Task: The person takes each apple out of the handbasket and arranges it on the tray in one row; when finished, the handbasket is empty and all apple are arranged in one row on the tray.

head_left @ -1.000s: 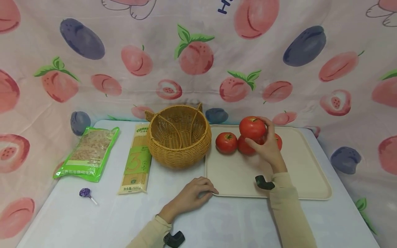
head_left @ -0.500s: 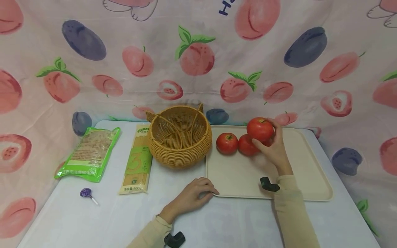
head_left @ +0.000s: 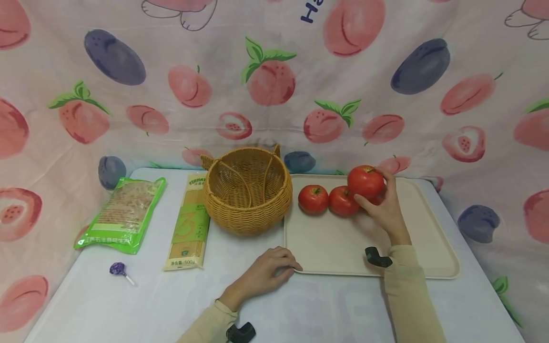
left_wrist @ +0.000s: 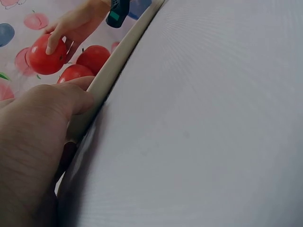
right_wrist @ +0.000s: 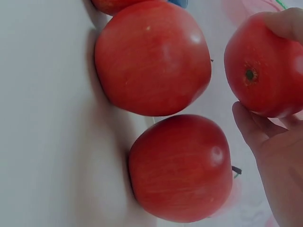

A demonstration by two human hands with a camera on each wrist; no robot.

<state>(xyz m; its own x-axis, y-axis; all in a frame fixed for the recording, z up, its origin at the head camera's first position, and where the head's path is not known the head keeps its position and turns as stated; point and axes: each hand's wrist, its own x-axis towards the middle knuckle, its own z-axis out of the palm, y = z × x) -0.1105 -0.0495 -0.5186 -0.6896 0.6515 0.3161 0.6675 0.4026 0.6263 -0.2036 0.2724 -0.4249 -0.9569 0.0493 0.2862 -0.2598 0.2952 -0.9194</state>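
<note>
In the head view my right hand (head_left: 386, 209) holds a red apple (head_left: 365, 182) raised over the back of the beige tray (head_left: 334, 247). Fingers and thumb are curled round its sides. Two more apples show on the tray: one (head_left: 313, 199) near the basket and another (head_left: 343, 201) beside it. A further apple is mostly hidden behind the held one. The right wrist view shows the held apple (right_wrist: 265, 66) apart from the resting apples (right_wrist: 182, 168). My left hand (head_left: 268, 269) is at the tray's near left corner, its thumb and finger pinching the rim (left_wrist: 111, 75).
A wicker basket (head_left: 246, 216) stands at the tray's left. Further left lie a pack of noodles (head_left: 187, 224), a green-edged food bag (head_left: 122, 214) and a purple lollipop (head_left: 117, 268). A fruit-print cloth (head_left: 274, 119) hangs behind the white table (head_left: 317, 314).
My right hand has moved to the right with the apple, from above the middle apple to over the one at the right. My left hand has stayed at the tray corner.
</note>
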